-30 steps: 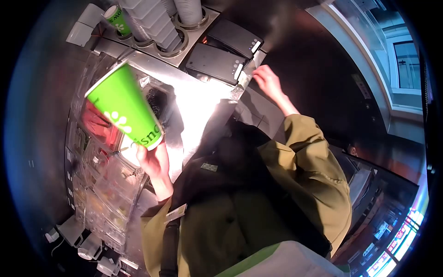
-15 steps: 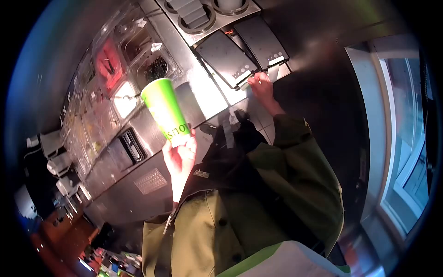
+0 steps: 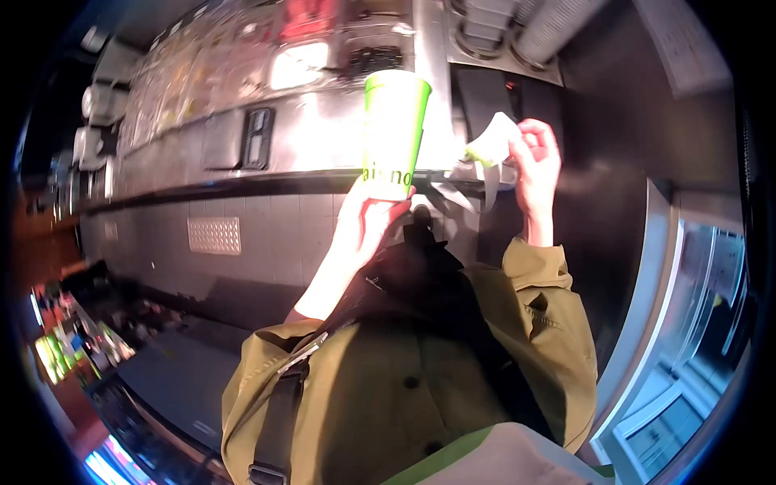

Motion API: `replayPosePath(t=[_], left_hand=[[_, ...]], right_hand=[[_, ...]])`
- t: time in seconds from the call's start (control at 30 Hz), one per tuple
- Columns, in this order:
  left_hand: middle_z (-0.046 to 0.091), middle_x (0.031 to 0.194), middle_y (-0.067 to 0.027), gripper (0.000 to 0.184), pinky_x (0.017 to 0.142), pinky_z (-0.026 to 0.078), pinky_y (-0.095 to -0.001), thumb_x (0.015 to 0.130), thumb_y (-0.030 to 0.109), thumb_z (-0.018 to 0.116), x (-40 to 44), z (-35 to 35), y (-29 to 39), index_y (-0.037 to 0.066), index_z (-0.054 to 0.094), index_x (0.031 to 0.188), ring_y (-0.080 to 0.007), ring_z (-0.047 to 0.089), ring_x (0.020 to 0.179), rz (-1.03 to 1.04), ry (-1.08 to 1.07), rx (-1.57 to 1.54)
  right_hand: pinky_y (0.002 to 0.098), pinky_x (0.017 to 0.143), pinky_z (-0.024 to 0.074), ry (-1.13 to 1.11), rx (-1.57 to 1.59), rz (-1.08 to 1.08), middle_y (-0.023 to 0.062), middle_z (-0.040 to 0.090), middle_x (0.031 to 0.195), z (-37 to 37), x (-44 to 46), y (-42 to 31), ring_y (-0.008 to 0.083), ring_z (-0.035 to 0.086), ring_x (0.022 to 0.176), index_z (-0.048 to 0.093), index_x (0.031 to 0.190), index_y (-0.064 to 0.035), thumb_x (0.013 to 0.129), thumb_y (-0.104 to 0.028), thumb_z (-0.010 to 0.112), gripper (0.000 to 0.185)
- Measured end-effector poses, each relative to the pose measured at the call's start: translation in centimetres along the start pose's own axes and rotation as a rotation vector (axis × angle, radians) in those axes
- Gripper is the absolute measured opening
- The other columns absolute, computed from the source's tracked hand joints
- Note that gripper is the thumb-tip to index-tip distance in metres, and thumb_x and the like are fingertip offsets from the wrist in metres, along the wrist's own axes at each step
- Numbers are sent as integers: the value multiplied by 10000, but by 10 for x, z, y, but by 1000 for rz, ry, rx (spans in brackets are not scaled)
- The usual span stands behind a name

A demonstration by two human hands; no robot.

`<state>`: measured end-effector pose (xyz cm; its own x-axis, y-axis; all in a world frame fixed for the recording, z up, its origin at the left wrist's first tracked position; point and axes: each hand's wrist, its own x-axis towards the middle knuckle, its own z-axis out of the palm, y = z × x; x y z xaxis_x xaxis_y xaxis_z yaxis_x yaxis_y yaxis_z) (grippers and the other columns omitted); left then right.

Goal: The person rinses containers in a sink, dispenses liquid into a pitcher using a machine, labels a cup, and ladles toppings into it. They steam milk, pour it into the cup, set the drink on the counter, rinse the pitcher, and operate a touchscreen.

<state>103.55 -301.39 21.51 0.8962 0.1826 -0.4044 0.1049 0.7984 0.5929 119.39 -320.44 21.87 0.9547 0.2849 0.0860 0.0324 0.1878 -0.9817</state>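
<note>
A bright green paper cup (image 3: 394, 121) with dark lettering near its base stands upright in front of me. My left hand (image 3: 373, 217) is closed round the bottom of the cup. To the right, my right hand (image 3: 537, 162) pinches a small whitish paper label (image 3: 495, 137) with a pale green edge. Behind the label are two dark, flat-topped machines, the left machine (image 3: 482, 97) partly covered by it. A pale strip (image 3: 491, 187) hangs below the right hand; I cannot tell whether it joins the label.
Topping containers (image 3: 299, 65) line the steel counter (image 3: 323, 133) at the back. A black device (image 3: 258, 139) lies near the counter's edge. Stacked cups (image 3: 558, 28) lean in round holders at the top right. A window (image 3: 679, 388) is on the right.
My view has turned. My right hand has come away from the front of the machines and now holds the paper label. The green cup remains in my left hand.
</note>
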Motion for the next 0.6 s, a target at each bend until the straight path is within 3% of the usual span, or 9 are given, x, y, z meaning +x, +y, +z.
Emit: replayPosePath(t=[0.07, 0.13, 0.23, 0.3, 0.37, 0.43, 0.47, 0.5, 0.6], left_hand=[[537, 1032, -152, 380, 790, 477, -323, 797, 207, 521, -19, -23, 11, 7, 406, 1100, -236, 563, 922, 70, -2, -86], [543, 1013, -179, 359, 803, 472, -334, 815, 183, 460, -47, -49, 22, -11, 403, 1113, -259, 559, 935, 186, 64, -103], [526, 1032, -161, 412, 776, 472, -290, 817, 147, 433, -97, -99, 47, -10, 340, 1188, -235, 563, 908, 240, 145, -213], [519, 1011, -131, 423, 738, 465, -265, 810, 129, 451, -134, -144, 56, -13, 336, 1191, -221, 561, 850, 457, 290, 203], [461, 1022, -106, 497, 753, 423, -278, 746, 81, 551, -179, -190, 79, -1, 341, 1189, -219, 505, 881, 560, 419, -63], [408, 1068, -126, 563, 803, 386, -302, 687, 58, 610, -218, -246, 101, 17, 350, 1184, -232, 455, 954, 896, 717, 403], [382, 1091, -136, 597, 828, 368, -314, 657, 46, 639, -237, -273, 110, 27, 354, 1181, -238, 430, 991, 1024, 890, 659], [319, 1111, -151, 643, 869, 316, -337, 603, 28, 677, -213, -209, 102, 50, 375, 1171, -254, 357, 1027, 1055, 1104, 923], [287, 1118, -138, 612, 873, 325, -357, 606, 0, 651, -249, -231, 130, 20, 381, 1155, -267, 331, 1048, 1022, 1352, 1123]], right_hand=[[173, 581, 379, -205, 196, 161, -16, 525, 729, 54, -7, -1, 47, 479, 643, 471, 973, -34, 788, -6, 558, 207], [154, 559, 359, -352, 305, 184, -25, 520, 741, 105, -16, 8, 30, 446, 614, 467, 971, -45, 771, -18, 585, 234], [144, 558, 346, -527, 209, 233, -27, 512, 742, 200, -45, 2, 26, 440, 613, 461, 971, -43, 764, 10, 573, 241], [142, 561, 343, -667, 117, 226, -24, 512, 746, 268, -76, 4, 26, 441, 616, 458, 971, -40, 757, 28, 565, 249], [146, 560, 343, -745, 128, 264, -17, 513, 750, 339, -117, 7, 28, 438, 614, 456, 972, -38, 751, 36, 560, 255], [158, 583, 373, -843, 147, 274, -1, 527, 770, 403, -158, 8, 46, 473, 637, 451, 980, -34, 744, 46, 552, 268], [188, 623, 408, -878, 200, 286, 51, 568, 830, 427, -175, 16, 91, 535, 719, 446, 1017, -30, 745, 42, 553, 301], [188, 620, 408, -895, 260, 339, 53, 570, 836, 381, -136, -6, 89, 535, 718, 441, 1022, -28, 747, 45, 546, 304], [194, 603, 433, -985, 199, 423, 62, 586, 824, 439, -165, 2, 84, 552, 695, 432, 1032, -9, 747, 33, 563, 316]])
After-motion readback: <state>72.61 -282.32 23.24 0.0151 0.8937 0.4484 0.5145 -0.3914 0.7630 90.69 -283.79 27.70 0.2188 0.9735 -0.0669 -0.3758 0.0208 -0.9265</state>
